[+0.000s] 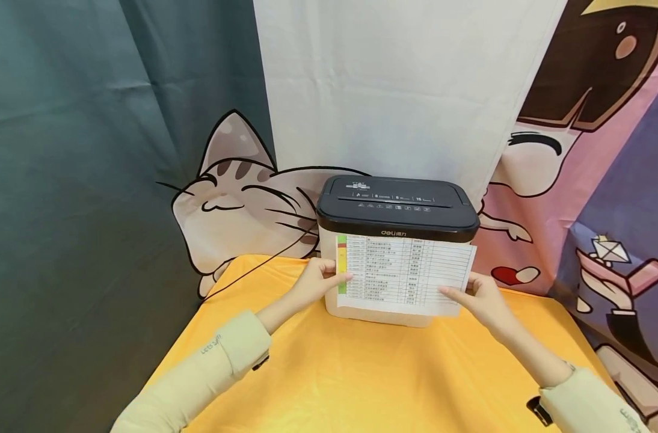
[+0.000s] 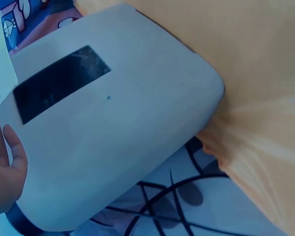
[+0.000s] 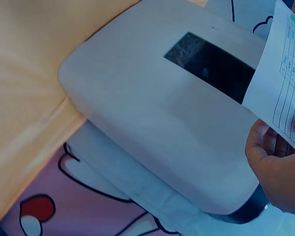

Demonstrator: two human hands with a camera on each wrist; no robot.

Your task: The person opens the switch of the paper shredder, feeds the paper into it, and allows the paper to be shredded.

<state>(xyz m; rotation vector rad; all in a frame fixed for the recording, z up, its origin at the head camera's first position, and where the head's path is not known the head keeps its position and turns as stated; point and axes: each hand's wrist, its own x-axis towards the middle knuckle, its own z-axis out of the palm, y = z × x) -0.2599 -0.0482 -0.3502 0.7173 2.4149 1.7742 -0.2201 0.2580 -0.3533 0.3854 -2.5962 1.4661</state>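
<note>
A printed sheet of paper [image 1: 399,273] with a table and a coloured strip along its left side is held up in front of a paper shredder [image 1: 398,207]. My left hand [image 1: 319,279] pinches its left edge, thumb on the printed face. On the opposite edge my right hand [image 1: 483,297] pinches it the same way. The shredder has a black top with a narrow slot and a pale body. In the right wrist view the paper [image 3: 280,73] stands apart from the pale body [image 3: 137,93], whose dark window [image 3: 214,66] shows. The left wrist view catches only the paper's corner [image 2: 1,69].
An orange cloth [image 1: 329,373] covers the table under the shredder. A thin black cord [image 1: 258,261] runs left from the shredder. Curtains with a cartoon cat [image 1: 237,204] and other figures hang close behind and at both sides.
</note>
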